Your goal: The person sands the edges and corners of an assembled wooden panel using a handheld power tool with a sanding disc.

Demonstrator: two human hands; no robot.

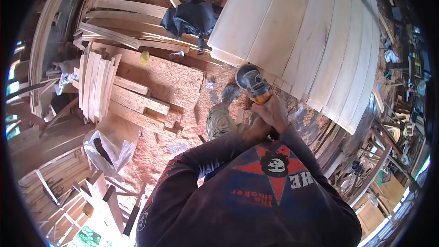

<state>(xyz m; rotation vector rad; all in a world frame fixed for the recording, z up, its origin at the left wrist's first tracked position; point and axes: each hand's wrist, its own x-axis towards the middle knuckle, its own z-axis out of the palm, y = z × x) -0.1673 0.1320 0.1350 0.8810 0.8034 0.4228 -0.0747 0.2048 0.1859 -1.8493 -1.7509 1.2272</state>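
An angle grinder (256, 87) with a grey head and an orange body is in the middle of the view. Its round disc (244, 74) is at the near edge of a panel of pale wooden boards (292, 32), seemingly against it. My right hand (273, 112) is wrapped around the orange body. Just below it, my left hand (257, 131) is closed at the rear end of the grinder, its fingers partly hidden by the right hand and wrist. The boards lie side by side, with uneven ends along the near edge.
A dark cloth-like bundle (192, 17) sits beside the panel's left corner. Stacked short planks (137, 98) lie on a sawdust-covered sheet (171, 75) to the left. A white sack (107, 151) stands nearer me. Scrap wood (384, 155) clutters the right, and sawdust covers the ground.
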